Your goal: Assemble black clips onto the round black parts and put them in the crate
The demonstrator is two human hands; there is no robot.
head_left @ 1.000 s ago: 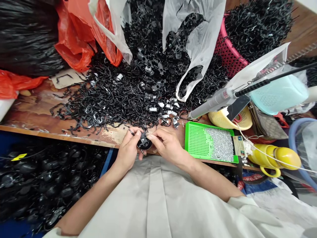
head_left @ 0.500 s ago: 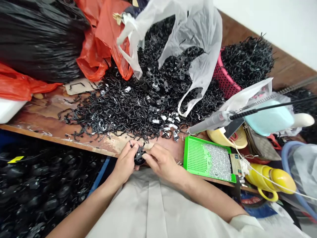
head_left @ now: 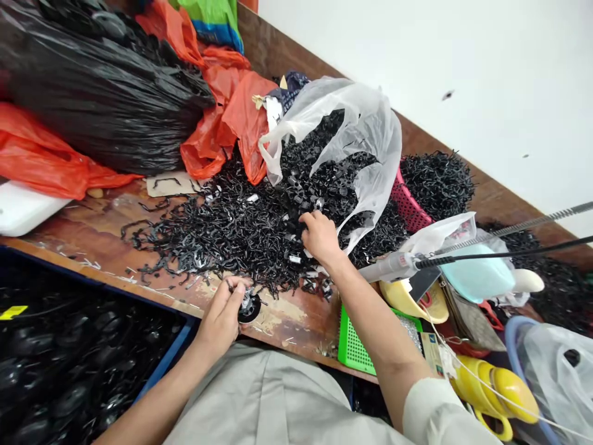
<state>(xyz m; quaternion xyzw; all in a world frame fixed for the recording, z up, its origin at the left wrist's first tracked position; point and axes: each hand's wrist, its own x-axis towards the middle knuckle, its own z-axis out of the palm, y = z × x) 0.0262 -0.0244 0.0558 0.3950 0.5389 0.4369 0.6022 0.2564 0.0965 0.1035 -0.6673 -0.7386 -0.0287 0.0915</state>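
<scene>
My left hand [head_left: 225, 312] is closed on a round black plastic part [head_left: 250, 307] at the table's front edge. Small black pieces sit on top of that part, partly covered by my fingers. My right hand [head_left: 320, 238] reaches across to the heap of small black plastic parts [head_left: 331, 185] by the white bag. Its thumb and index finger are bent and apart over the heap, and the other fingertips are hidden. Between the hands spreads a pile of thin bent black strips [head_left: 231, 228], with several white pieces among them.
A white plastic bag [head_left: 365, 123] slumps over the heap, beside a pink basket [head_left: 410, 201]. A grey electric screwdriver [head_left: 391, 267] hangs at the right, above a green tray [head_left: 356, 346] partly behind my right forearm. A yellow cup [head_left: 491, 383] stands farther right. Black parts [head_left: 60, 358] fill a blue-edged bin at left.
My right hand has left the round black part and moved up and away to the heap. My left hand keeps hold of the part. The view has shifted, showing more wall.
</scene>
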